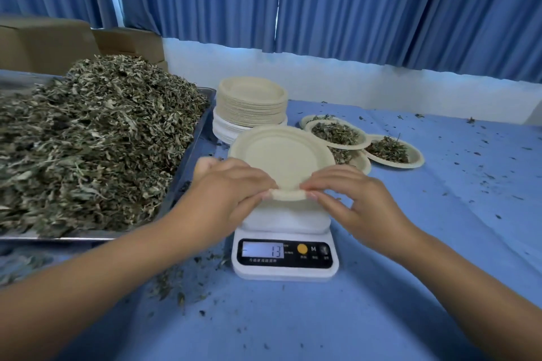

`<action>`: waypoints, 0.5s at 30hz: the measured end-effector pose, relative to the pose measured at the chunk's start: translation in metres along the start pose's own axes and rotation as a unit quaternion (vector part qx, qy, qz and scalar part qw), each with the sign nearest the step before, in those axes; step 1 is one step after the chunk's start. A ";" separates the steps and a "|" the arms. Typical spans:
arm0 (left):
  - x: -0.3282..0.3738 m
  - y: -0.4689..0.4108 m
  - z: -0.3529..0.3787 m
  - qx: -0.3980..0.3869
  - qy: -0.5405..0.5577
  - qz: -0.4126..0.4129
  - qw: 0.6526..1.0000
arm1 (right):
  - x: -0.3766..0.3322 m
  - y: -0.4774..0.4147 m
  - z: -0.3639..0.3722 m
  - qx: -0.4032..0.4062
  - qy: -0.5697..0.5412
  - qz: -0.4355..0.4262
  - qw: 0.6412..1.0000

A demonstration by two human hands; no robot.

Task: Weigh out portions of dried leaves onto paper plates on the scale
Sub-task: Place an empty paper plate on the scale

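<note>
Matt beige paper plate (281,155); glossy white plastic scale (286,269); shiny metal tray (202,129); dry, rough dried leaves (88,138); smooth blue tablecloth (440,243); pleated cloth curtains (381,9); matt cardboard boxes (44,41).

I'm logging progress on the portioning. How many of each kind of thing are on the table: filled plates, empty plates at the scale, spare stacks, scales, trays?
Plates with leaves: 4
Empty plate at the scale: 1
Stack of spare plates: 1
Scale: 1
Tray of dried leaves: 1
Total: 8
</note>
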State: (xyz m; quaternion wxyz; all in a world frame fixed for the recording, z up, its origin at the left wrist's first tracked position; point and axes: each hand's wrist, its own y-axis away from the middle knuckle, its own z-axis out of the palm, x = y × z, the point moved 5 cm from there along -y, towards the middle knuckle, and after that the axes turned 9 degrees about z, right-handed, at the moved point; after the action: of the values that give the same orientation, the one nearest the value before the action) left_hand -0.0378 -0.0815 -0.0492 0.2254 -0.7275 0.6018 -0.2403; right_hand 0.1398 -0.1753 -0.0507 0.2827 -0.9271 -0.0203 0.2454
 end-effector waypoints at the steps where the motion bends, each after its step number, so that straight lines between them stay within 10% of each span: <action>1: 0.004 0.004 0.003 -0.001 0.001 0.005 1.000 | 0.001 0.007 0.001 0.004 -0.003 -0.002 1.000; 15: 0.010 0.024 0.025 -0.015 0.049 0.020 0.998 | 0.012 0.032 0.012 -0.011 -0.063 0.024 0.998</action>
State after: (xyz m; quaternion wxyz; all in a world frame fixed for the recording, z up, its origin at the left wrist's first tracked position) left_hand -0.0387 -0.0950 -0.0826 0.1891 -0.7060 0.6300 -0.2624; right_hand 0.1411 -0.1941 -0.0822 0.2648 -0.9131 -0.0187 0.3096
